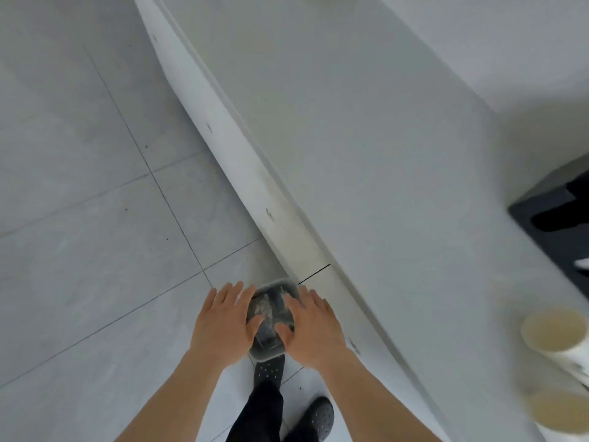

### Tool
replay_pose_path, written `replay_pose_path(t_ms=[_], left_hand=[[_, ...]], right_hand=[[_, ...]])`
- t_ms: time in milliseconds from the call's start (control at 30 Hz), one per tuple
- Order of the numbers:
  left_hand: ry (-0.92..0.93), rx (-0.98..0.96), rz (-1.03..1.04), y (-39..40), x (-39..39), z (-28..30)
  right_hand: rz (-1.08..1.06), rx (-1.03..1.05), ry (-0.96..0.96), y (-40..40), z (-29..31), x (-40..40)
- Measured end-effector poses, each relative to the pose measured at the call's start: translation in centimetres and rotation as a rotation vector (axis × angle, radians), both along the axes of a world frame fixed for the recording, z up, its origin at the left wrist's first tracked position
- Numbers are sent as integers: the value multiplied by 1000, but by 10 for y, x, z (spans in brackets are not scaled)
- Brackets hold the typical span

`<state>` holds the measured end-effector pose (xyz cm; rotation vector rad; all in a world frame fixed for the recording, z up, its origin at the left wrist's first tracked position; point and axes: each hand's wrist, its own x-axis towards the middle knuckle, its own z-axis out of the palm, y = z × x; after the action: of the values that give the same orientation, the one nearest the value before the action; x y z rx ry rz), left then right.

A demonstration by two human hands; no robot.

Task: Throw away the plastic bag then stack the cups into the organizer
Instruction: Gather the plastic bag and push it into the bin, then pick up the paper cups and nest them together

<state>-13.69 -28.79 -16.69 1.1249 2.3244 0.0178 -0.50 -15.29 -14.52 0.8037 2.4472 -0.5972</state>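
Both hands hover spread and empty over the bin on the floor, left hand and right hand flanking it; cups stand on the desk, well right of the bin, nearer the right hand; bag apparently inside.

Kitchen-like room: white counter, tiled floor.

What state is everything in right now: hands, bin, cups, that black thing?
Left hand: open, fingers spread, above the bin.
Right hand: open, fingers spread, above the bin.
Bin: on the floor, open, crumpled stuff inside.
Cups: upright on the counter, not yet stacked.
Black organizer: on the counter, partly out of view.
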Motion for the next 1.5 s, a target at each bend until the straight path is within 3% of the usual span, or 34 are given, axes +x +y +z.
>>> replay_pose_path(t_ms=[367, 667, 900, 1067, 1333, 1500], left_hand=[[70, 210, -176, 74, 4, 144], [46, 315, -490, 191, 98, 183], [-60, 397, -698, 246, 233, 206], [-135, 352, -823, 251, 316, 204], [-15, 195, -999, 249, 359, 180], [25, 161, -967, 239, 359, 173]], right_hand=[[-278, 105, 258, 34, 145, 28], [-693, 311, 276, 89, 199, 185], [-986, 415, 244, 86, 202, 330], [-1149, 444, 203, 75, 193, 409], [-1141, 435, 138, 80, 169, 489], [-1088, 386, 121, 87, 152, 500]])
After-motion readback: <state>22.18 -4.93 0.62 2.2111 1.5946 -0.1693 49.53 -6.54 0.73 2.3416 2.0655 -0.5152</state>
